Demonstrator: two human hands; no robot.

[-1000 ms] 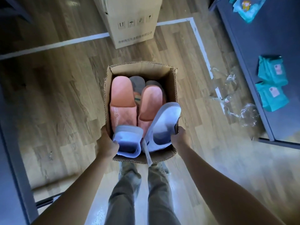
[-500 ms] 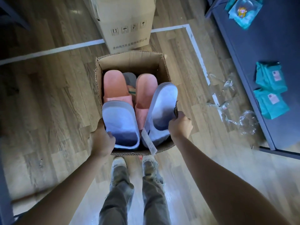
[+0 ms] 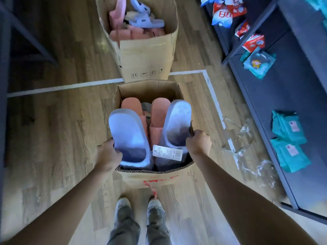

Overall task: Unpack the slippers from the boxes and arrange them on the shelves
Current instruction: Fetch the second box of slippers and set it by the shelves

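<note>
I hold a small open cardboard box (image 3: 155, 175) in front of me above the wooden floor. My left hand (image 3: 108, 156) grips its left rim and my right hand (image 3: 198, 143) grips its right rim. Inside lie two pale blue slippers (image 3: 128, 137) on top, the right one (image 3: 177, 124) with a white tag (image 3: 167, 152). Under them are orange-pink slippers (image 3: 158, 112). A taller open box (image 3: 146, 55) stands just beyond, holding pink and light blue slippers (image 3: 141, 20).
A dark shelf unit (image 3: 276, 96) runs along the right, carrying teal packets (image 3: 288, 138) and red-and-white packets (image 3: 228, 11). Crumpled clear plastic wrap (image 3: 247, 138) lies on the floor by its base. White tape lines (image 3: 63, 87) cross the floor. My shoes (image 3: 138, 209) are below the box.
The view has tilted up and forward, so the taller box's inside and more of the shelf now show. The held box has come nearer to the taller box. Both hands keep their grip.
</note>
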